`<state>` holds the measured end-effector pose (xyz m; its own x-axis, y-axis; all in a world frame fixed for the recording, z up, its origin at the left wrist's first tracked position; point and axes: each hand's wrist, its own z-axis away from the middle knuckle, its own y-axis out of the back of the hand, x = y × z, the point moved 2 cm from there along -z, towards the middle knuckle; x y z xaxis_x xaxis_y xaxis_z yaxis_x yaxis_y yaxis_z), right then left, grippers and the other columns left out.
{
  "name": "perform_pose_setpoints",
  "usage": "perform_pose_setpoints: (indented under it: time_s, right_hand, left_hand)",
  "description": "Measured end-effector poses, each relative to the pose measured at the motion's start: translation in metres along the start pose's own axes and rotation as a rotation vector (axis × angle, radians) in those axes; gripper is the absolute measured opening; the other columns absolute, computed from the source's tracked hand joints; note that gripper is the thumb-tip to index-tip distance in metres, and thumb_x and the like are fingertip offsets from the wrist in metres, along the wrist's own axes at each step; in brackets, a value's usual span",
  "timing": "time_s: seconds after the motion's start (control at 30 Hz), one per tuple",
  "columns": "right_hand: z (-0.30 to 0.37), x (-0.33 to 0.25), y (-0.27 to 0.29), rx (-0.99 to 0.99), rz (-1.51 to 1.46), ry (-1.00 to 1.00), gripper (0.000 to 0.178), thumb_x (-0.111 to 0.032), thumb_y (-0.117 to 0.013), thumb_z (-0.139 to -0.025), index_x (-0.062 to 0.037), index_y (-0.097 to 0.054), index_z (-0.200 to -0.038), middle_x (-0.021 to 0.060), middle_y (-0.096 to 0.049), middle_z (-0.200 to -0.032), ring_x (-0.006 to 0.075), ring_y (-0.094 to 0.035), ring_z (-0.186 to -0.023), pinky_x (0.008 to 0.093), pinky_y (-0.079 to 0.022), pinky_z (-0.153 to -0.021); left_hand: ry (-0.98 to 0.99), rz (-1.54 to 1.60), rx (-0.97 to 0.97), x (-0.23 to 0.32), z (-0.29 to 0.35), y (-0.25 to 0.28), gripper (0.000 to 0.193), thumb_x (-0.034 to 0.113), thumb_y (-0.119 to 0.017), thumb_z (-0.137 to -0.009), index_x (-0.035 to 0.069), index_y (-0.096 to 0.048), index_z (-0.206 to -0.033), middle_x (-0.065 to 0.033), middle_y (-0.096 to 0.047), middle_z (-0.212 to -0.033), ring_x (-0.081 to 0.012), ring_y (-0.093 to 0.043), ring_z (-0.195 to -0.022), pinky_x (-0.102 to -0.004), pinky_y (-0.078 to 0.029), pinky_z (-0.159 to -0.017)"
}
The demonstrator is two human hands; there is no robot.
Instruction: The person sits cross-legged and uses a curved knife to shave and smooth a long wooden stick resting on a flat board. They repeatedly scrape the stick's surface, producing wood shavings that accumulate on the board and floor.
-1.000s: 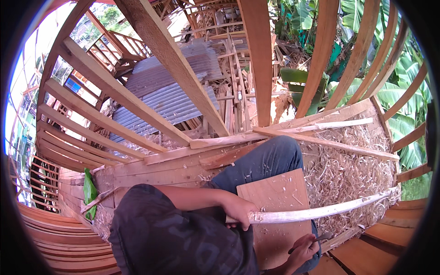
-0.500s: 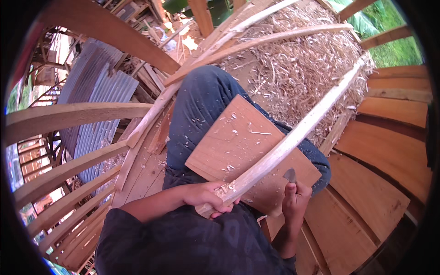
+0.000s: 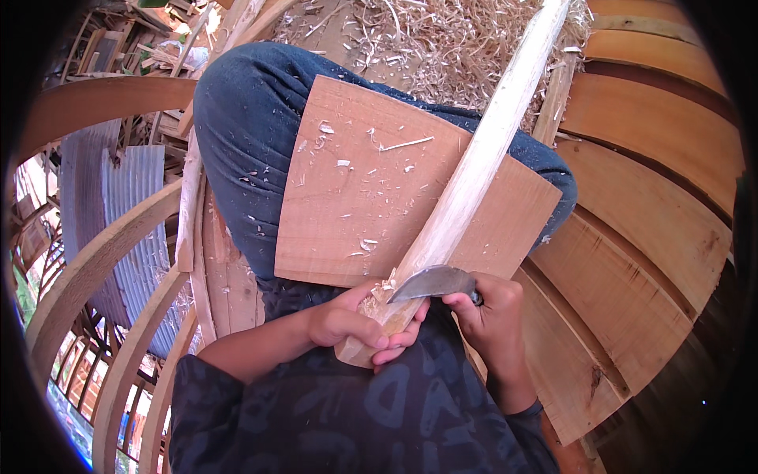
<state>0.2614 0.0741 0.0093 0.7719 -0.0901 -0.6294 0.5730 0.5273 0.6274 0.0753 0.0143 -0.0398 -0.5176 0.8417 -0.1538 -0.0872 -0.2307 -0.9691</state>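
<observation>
A long pale stick of whittled wood [image 3: 467,193] runs from my waist up and away to the far right. Its thick near end is wrapped by my left hand [image 3: 357,322], fingers underneath and thumb on top. My right hand [image 3: 491,306] grips a knife [image 3: 433,283] with a curved blade; most of its handle is hidden in the fist. The blade lies across the stick just beyond my left hand, beside a small tuft of raised shavings [image 3: 387,283]. Under the stick, a flat brown board [image 3: 367,186] rests on my lap, sprinkled with wood chips.
Curled shavings [image 3: 442,51] pile up beyond my knees. Wide planks [image 3: 632,221] curve along the right side. Curved wooden ribs [image 3: 103,261] stand on the left, with corrugated metal sheets [image 3: 134,229] and scrap wood [image 3: 110,47] outside them.
My right hand has brought the knife from beside the board leftward onto the stick near my left hand. My view has shifted, and the stick appears steeper.
</observation>
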Motion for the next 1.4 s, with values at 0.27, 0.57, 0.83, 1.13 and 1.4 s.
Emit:
perform_pose_setpoints:
  time_s: [0.27,0.57,0.83,1.13,1.4]
  right_hand:
    - [-0.002,-0.008,-0.002,-0.013,0.145,0.072,0.053,-0.046,-0.075,-0.071,-0.0019,-0.049,-0.057,0.0145,-0.047,-0.051,0.0325,-0.05,-0.045,0.0375,-0.038,-0.042]
    - [-0.024,0.016,0.013,0.148,0.253,0.047,0.056,-0.051,-0.074,-0.069,-0.0033,-0.049,-0.056,0.014,-0.045,-0.047,0.0323,-0.049,-0.043,0.0365,-0.036,-0.04]
    - [-0.04,0.036,0.027,0.345,0.354,-0.111,0.06,-0.05,-0.071,-0.075,0.001,-0.047,-0.057,0.0137,-0.043,-0.047,0.0309,-0.046,-0.042,0.0366,-0.036,-0.043]
    - [-0.015,0.001,0.013,0.033,0.125,-0.011,0.055,-0.049,-0.076,-0.069,-0.0014,-0.051,-0.058,0.0125,-0.047,-0.049,0.0288,-0.05,-0.044,0.0356,-0.038,-0.042]
    - [-0.032,0.024,0.016,0.233,0.306,0.046,0.054,-0.05,-0.072,-0.075,-0.0004,-0.054,-0.06,0.0116,-0.048,-0.049,0.0236,-0.048,-0.042,0.0351,-0.037,-0.042]
  left_hand:
    - [0.03,-0.027,0.032,0.007,-0.001,-0.003,0.048,0.007,-0.064,-0.072,0.001,-0.043,-0.114,-0.0063,-0.051,-0.078,-0.0145,-0.055,-0.063,-0.0308,-0.048,-0.058]
    - [0.037,-0.005,0.056,0.006,-0.008,0.0,0.053,0.014,-0.069,-0.071,0.002,-0.04,-0.114,-0.0056,-0.05,-0.077,-0.0126,-0.055,-0.063,-0.0275,-0.048,-0.056]
    - [0.096,0.13,0.016,0.01,-0.008,-0.002,0.056,0.013,-0.071,-0.064,0.002,-0.041,-0.11,-0.0062,-0.051,-0.073,-0.0135,-0.056,-0.059,-0.0272,-0.049,-0.053]
    - [0.118,0.197,0.025,0.008,-0.005,-0.001,0.057,0.016,-0.073,-0.062,0.001,-0.042,-0.107,-0.007,-0.051,-0.072,-0.0149,-0.056,-0.059,-0.0289,-0.05,-0.053]
    - [0.097,0.12,0.047,0.008,-0.005,0.001,0.056,0.015,-0.073,-0.064,0.001,-0.043,-0.109,-0.009,-0.052,-0.073,-0.0157,-0.055,-0.059,-0.0283,-0.048,-0.053]
